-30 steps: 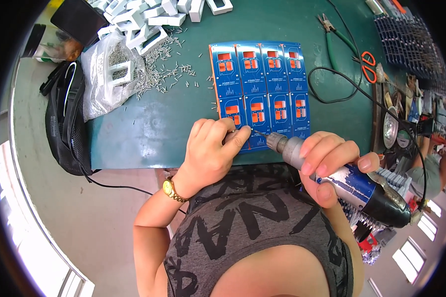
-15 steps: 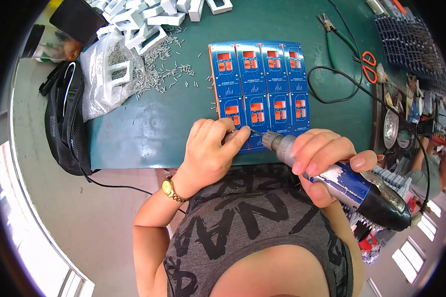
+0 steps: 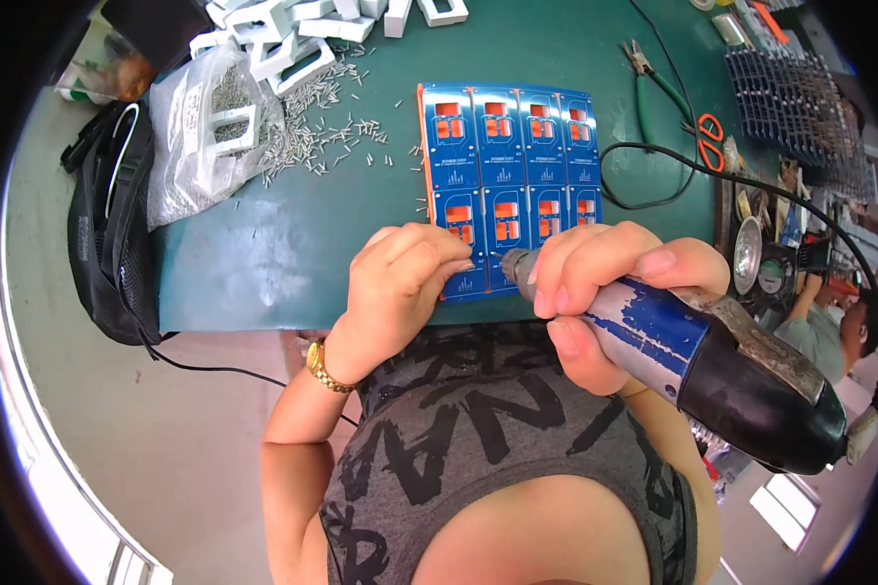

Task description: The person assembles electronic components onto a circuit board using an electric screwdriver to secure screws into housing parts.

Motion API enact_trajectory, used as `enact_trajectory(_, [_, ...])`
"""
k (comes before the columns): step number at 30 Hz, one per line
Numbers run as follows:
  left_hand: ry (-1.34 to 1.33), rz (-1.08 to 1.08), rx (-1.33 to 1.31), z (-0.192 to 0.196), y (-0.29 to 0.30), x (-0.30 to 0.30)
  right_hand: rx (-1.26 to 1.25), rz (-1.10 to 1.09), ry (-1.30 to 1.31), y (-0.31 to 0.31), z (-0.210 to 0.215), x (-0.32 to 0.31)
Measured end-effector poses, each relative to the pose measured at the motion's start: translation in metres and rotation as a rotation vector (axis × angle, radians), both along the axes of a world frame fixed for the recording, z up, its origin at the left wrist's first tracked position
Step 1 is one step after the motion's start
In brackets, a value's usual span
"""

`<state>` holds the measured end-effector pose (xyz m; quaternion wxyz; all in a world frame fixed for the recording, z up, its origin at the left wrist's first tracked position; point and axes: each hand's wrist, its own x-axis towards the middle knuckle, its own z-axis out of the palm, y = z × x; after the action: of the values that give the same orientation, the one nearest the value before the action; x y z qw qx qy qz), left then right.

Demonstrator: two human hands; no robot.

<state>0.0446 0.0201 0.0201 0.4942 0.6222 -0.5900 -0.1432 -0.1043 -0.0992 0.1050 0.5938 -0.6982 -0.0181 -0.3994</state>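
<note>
My right hand (image 3: 619, 288) is wrapped round a corded electric screwdriver (image 3: 658, 341) with a worn silver, blue and black body. Its chuck and bit point left over the near edge of a blue circuit-board panel (image 3: 502, 174), which has orange showing through its cutouts and along its left edge. At the panel's lower left, my left hand (image 3: 405, 278) is closed, thumb and fingers pinched together by the board surface. Whatever lies between those fingertips is too small to make out. A gap separates them from the bit.
Loose screws (image 3: 312, 122) lie beside a clear plastic bag (image 3: 210, 132) and white plastic frames (image 3: 312, 34). Green-handled pliers (image 3: 654, 93) and orange-handled scissors (image 3: 710, 141) sit at right, near the tool's cable (image 3: 751, 175). A black bag (image 3: 112, 234) hangs at the table's left edge; another person (image 3: 834, 331) is at far right.
The screwdriver has lifted toward me, and its bit has come away from my left fingertips. My left hand has shifted slightly left and its fingers have drawn together.
</note>
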Motion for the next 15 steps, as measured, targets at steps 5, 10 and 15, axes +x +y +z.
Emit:
enact_trajectory(5, [0.008, 0.121, -0.027, 0.008, -0.001, -0.001, -0.046, 0.012, 0.15, 0.001, 0.013, -0.001])
enact_trajectory(10, [0.143, 0.238, -0.032, 0.008, -0.002, 0.001, -0.047, 0.045, 0.288, 0.001, 0.026, 0.006])
enact_trajectory(15, [0.17, 0.022, -0.034, 0.01, -0.001, 0.003, -0.105, 0.078, 0.299, -0.003, 0.031, 0.006])
